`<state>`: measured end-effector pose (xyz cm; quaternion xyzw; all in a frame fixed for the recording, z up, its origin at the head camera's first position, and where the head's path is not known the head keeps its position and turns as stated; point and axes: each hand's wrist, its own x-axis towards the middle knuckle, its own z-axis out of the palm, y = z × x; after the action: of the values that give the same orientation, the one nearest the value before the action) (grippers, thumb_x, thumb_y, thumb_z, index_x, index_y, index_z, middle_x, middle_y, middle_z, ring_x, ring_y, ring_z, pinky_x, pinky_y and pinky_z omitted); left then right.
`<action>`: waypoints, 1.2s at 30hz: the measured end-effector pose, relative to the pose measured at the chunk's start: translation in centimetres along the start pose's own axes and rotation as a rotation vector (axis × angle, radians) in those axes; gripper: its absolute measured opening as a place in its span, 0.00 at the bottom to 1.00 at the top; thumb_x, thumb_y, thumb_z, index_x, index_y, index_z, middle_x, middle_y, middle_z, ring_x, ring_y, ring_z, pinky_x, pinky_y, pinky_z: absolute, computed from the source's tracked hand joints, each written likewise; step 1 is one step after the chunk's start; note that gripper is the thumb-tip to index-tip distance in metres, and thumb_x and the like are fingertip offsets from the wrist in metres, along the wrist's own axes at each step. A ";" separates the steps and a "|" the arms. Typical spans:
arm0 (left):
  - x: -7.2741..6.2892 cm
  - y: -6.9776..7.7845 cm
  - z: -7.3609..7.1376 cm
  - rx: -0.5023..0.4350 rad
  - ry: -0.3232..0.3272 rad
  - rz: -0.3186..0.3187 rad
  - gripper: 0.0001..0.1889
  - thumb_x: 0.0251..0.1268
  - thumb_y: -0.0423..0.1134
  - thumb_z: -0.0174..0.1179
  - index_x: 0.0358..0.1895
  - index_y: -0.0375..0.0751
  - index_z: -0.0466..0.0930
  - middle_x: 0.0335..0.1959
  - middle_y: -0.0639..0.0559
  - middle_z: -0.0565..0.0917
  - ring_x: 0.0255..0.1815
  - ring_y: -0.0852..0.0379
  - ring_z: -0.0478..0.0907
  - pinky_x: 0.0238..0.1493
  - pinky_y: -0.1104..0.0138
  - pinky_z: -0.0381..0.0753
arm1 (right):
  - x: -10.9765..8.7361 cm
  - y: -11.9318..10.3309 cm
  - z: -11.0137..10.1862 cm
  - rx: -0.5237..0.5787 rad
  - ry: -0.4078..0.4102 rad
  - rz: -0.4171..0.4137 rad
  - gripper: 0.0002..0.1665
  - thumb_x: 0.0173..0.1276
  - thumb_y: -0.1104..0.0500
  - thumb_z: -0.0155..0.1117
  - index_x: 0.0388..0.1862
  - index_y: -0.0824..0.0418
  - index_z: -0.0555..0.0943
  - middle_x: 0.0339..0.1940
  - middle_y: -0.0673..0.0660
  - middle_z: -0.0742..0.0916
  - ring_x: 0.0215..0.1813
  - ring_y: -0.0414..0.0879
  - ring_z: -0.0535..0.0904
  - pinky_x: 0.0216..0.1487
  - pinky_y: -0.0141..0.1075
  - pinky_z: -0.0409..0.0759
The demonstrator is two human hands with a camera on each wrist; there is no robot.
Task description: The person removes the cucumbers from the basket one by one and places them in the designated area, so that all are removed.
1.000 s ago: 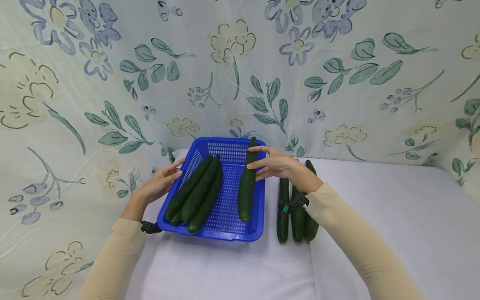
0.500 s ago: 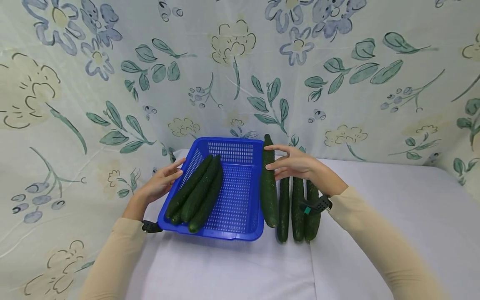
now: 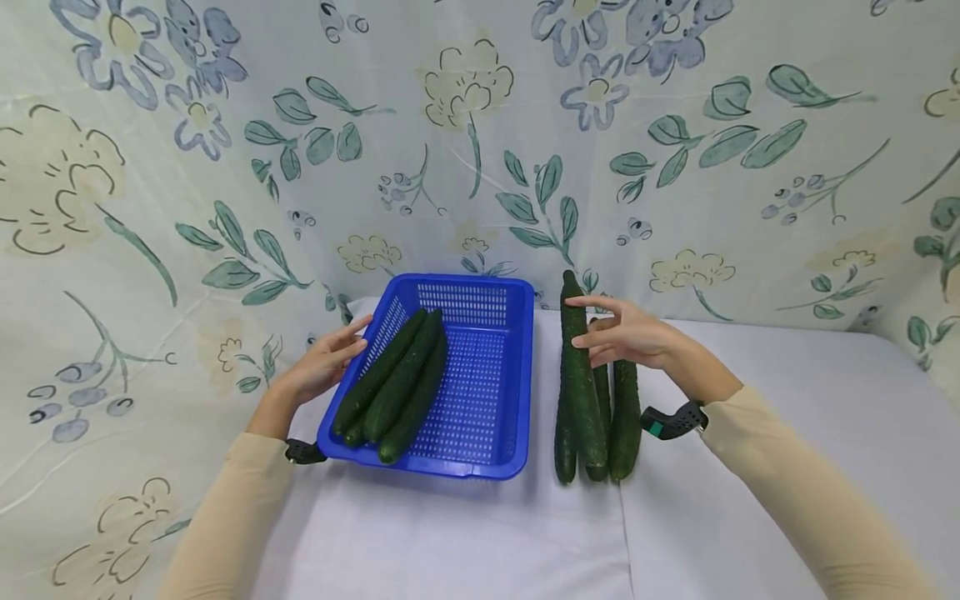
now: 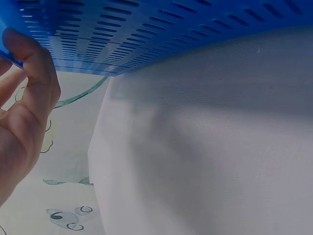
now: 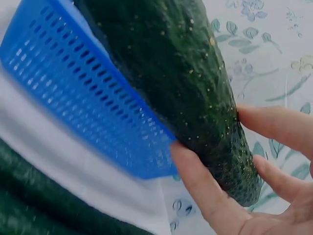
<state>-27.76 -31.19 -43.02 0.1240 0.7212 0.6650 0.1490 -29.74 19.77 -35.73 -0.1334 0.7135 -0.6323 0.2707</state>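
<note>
A dark green cucumber (image 3: 582, 383) is pinched near its far end by my right hand (image 3: 630, 335), over a row of cucumbers right of the basket. In the right wrist view the thumb and fingers lie on either side of this cucumber (image 5: 181, 83). My left hand (image 3: 324, 362) holds the left rim of the blue plastic basket (image 3: 517, 383). Its fingertips curl at the basket's edge in the left wrist view, beneath the slotted wall (image 4: 122, 34). Several cucumbers (image 3: 405, 379) lie together along the basket's left side.
Next to the held cucumber, a cucumber (image 3: 626, 417) lies on the white-covered table (image 3: 450, 542); others in that row are partly hidden beneath the held one. A floral cloth (image 3: 465, 167) hangs behind the table and down the left side.
My right hand has carried the cucumber out of the basket, over its right rim, to above the row of cucumbers on the right. The left hand has stayed on the basket.
</note>
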 end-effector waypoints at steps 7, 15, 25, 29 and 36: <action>0.0 0.0 0.0 0.008 0.006 -0.006 0.30 0.83 0.40 0.44 0.81 0.48 0.48 0.56 0.40 0.74 0.48 0.58 0.81 0.43 0.67 0.83 | -1.2 1.3 -1.4 0.003 0.017 -0.045 0.46 0.67 0.71 0.66 0.80 0.58 0.57 0.37 0.60 0.74 0.36 0.49 0.83 0.45 0.49 0.84; -0.1 0.0 0.1 0.003 0.002 -0.005 0.30 0.83 0.39 0.43 0.81 0.48 0.47 0.58 0.39 0.73 0.49 0.59 0.81 0.44 0.67 0.83 | -2.2 2.8 -2.6 -0.033 0.031 -0.077 0.46 0.68 0.71 0.64 0.80 0.59 0.55 0.47 0.65 0.68 0.42 0.50 0.82 0.46 0.47 0.84; 0.0 0.0 0.1 -0.011 -0.009 0.010 0.29 0.83 0.37 0.42 0.81 0.46 0.46 0.57 0.40 0.74 0.50 0.59 0.82 0.44 0.66 0.84 | -3.6 4.1 -4.2 -0.070 0.063 -0.091 0.45 0.68 0.69 0.65 0.79 0.57 0.57 0.50 0.67 0.70 0.41 0.50 0.82 0.46 0.50 0.84; 0.0 0.0 0.1 -0.007 -0.001 0.003 0.30 0.83 0.39 0.44 0.81 0.48 0.47 0.57 0.41 0.74 0.50 0.58 0.82 0.44 0.66 0.84 | -4.1 4.7 -4.8 -0.084 0.075 -0.080 0.46 0.68 0.69 0.66 0.80 0.57 0.56 0.56 0.70 0.69 0.44 0.52 0.82 0.46 0.50 0.84; 0.0 0.0 0.1 0.003 -0.001 -0.002 0.30 0.82 0.39 0.44 0.81 0.48 0.48 0.57 0.41 0.75 0.51 0.57 0.81 0.45 0.65 0.84 | -4.9 5.8 -5.9 -0.079 0.092 -0.070 0.46 0.68 0.70 0.65 0.80 0.58 0.55 0.53 0.70 0.70 0.43 0.51 0.82 0.46 0.51 0.84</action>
<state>-27.72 -31.11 -43.04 0.1239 0.7221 0.6639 0.1497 -28.17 28.26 -40.04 -0.1398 0.7443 -0.6184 0.2098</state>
